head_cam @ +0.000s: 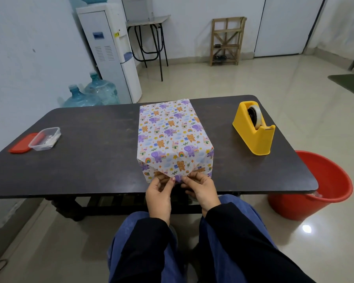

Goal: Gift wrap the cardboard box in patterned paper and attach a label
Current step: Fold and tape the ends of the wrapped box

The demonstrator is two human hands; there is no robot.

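Observation:
The box (170, 131) stands on the dark table (90, 160), covered in white paper printed with purple elephants, bears and rainbows. On its near end the paper is folded down into a triangular flap (177, 167) whose tip points at the table edge. My left hand (159, 193) and my right hand (200, 190) both pinch that tip, thumbs on top, fingers under it. A yellow tape dispenser (253, 129) with a roll of clear tape sits to the right of the box.
A clear plastic tub (45, 138) holding small white pieces rests at the table's left, partly on its red lid (22, 145). A red bucket (323, 186) stands on the floor beside the table's right end. My knees are under the near edge.

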